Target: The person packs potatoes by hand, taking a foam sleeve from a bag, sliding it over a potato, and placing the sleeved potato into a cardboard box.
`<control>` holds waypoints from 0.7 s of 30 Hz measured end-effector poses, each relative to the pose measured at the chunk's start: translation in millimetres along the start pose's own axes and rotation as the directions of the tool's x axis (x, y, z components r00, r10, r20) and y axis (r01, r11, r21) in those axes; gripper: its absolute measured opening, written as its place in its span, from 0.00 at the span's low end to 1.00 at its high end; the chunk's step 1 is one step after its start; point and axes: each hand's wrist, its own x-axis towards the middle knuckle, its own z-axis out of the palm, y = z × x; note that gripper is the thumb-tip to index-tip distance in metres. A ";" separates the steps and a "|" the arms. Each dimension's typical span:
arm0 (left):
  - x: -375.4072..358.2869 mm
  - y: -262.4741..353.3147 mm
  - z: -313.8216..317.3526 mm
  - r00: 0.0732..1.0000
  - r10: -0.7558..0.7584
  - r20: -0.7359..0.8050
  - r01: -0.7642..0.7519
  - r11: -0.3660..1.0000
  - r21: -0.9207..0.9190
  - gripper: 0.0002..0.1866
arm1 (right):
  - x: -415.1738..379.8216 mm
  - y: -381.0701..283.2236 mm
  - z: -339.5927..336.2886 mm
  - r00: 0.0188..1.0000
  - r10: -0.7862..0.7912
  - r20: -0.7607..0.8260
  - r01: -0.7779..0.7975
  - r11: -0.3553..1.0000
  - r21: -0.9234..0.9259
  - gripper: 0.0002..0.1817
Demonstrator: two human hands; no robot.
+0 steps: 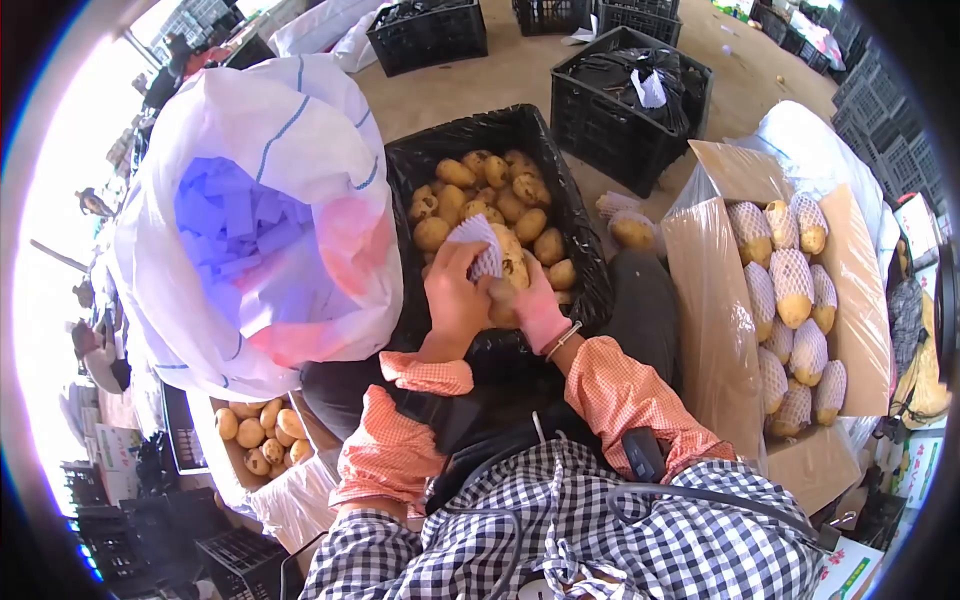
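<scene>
My left hand (457,300) has its fingers closed around a white foam net sleeve (474,236). Close against it, my right hand (538,308) grips a large potato (511,258) with dark blemishes. The sleeve's open end touches the potato's side; whether the potato is partly inside it cannot be made out. Both hands are over a black crate (572,215) lined with black plastic, which holds many loose potatoes (492,172). At the left stands a big white woven sack (330,110), its mouth wide and full of flat foam sleeves (235,215).
On the right, an open cardboard box (715,330) holds potatoes in foam nets (793,285). Another box of bare potatoes (262,440) sits lower left. A sleeved potato (632,230) lies beside the crate. Black crates (625,110) stand ahead on the floor.
</scene>
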 end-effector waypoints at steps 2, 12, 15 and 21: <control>-6.0 0.3 -6.1 0.998 0.015 0.062 -0.011 0.999 -0.053 0.17 | 3.2 -4.0 -7.9 0.998 -0.066 -0.018 0.058 0.958 -0.280 0.53; -26.0 -60.3 -48.2 0.404 -0.530 0.746 0.858 -0.063 -0.510 0.13 | -12.1 -12.7 -57.9 0.667 0.122 0.735 -0.037 0.991 -0.132 0.51; -38.7 -57.9 -26.6 0.378 -0.469 0.798 0.850 -0.166 -0.500 0.17 | -40.7 -30.2 -52.6 0.630 0.204 0.750 -0.426 0.898 0.114 0.46; -85.2 -76.4 16.0 0.386 -0.151 0.910 0.845 -0.339 -0.414 0.22 | -71.2 -16.3 -50.9 0.805 -0.004 0.593 -0.262 0.895 0.360 0.31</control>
